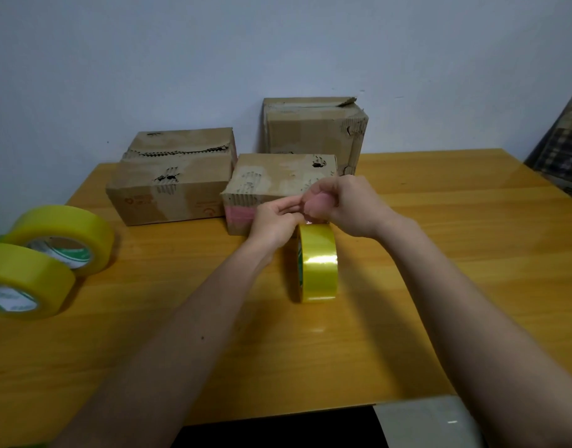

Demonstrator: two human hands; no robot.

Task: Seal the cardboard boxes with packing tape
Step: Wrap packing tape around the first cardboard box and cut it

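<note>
Packing tape roll [318, 263] stands on edge at frame centre on the desk [439, 253], its top just under both hands. Left hand [273, 223] and right hand [346, 205] pinch at its free end, directly before the nearest cardboard box [278, 182].

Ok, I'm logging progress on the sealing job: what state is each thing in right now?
Yellow tape roll under the hands: upright on edge on the wooden table.
Two spare yellow rolls: lying flat, untouched.
Small front cardboard box: closed.
Left box: closed, torn.
Tall rear box: flap lifted.
Left hand, right hand: pinching together above the roll.
</note>
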